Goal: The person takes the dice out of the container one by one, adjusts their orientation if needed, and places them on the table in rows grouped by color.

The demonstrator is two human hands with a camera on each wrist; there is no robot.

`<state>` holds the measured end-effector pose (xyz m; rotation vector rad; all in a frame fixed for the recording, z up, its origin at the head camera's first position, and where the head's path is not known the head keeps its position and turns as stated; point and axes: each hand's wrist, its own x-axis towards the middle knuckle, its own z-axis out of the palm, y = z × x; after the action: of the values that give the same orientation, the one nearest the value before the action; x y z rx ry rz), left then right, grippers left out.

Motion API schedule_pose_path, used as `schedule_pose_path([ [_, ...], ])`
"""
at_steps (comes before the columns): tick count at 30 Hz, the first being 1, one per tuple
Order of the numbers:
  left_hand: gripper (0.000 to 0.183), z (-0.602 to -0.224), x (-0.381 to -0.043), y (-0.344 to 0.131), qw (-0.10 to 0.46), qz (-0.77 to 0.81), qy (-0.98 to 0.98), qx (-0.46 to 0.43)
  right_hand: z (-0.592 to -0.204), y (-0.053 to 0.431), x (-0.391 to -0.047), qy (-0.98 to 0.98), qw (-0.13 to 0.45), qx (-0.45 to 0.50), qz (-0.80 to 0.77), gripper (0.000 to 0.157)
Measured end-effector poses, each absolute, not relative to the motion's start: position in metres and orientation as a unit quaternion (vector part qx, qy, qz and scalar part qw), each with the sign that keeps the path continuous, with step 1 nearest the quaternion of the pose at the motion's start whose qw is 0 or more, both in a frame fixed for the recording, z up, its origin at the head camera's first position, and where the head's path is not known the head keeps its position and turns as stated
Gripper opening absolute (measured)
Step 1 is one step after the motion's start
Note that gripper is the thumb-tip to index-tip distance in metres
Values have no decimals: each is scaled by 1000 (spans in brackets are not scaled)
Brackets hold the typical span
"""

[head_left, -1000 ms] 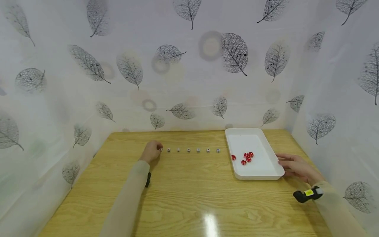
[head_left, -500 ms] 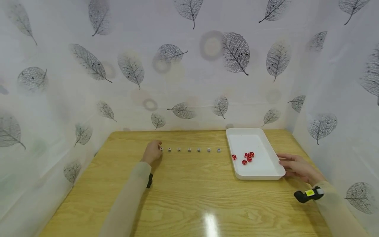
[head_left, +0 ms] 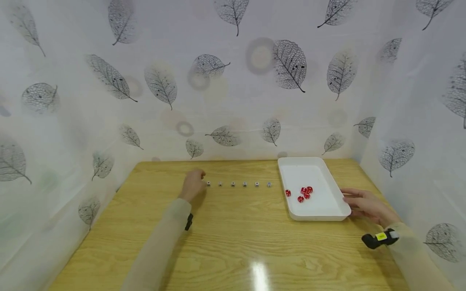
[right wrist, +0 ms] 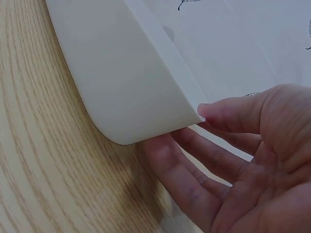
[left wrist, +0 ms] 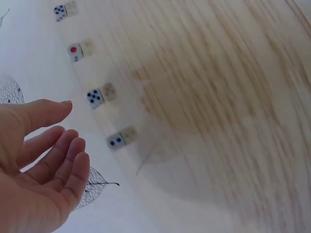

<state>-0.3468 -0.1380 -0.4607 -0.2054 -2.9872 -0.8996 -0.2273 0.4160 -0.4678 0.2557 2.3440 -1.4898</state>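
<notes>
Several small white dice [head_left: 233,184] form a straight row across the back of the wooden table. At the row's left end is my left hand [head_left: 194,185], hiding the leftmost part of it in the head view. Its fingers are loosely bent and the thumb stands apart from them, with nothing seen between, in the left wrist view. Beside them there sit a die with two blue pips [left wrist: 115,141] and one with five [left wrist: 95,98]. My right hand [right wrist: 243,160] grips the white tray [right wrist: 121,73] by its rim, thumb on top, fingers against the outside and underneath.
Several red dice [head_left: 303,190] lie inside the tray towards its left side. Behind the table hangs a pale, leaf-patterned curtain [head_left: 236,101], which also runs along both sides. A bright reflection shows on the table's [head_left: 218,242] front part.
My left hand has shifted right and slightly away from me, and now covers the leftmost white die. The right hand and the tray have stayed put.
</notes>
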Motion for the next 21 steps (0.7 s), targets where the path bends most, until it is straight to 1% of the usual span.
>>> schedule_pose_path([
  [7, 24, -456, -345, -116, 23, -268, -958, -102, -466, 414, -227, 827, 176, 93, -526, 69],
  [11, 17, -454, -342, -99, 17, -288, -950, -117, -465, 415, -228, 827, 176, 85, -527, 67],
  [16, 13, -452, -339, -75, -5, -292, -946, -142, -466, 415, -227, 826, 175, 78, -529, 67],
  [21, 11, -452, -338, -52, -7, -264, -949, -173, -468, 416, -227, 828, 173, 82, -528, 68],
])
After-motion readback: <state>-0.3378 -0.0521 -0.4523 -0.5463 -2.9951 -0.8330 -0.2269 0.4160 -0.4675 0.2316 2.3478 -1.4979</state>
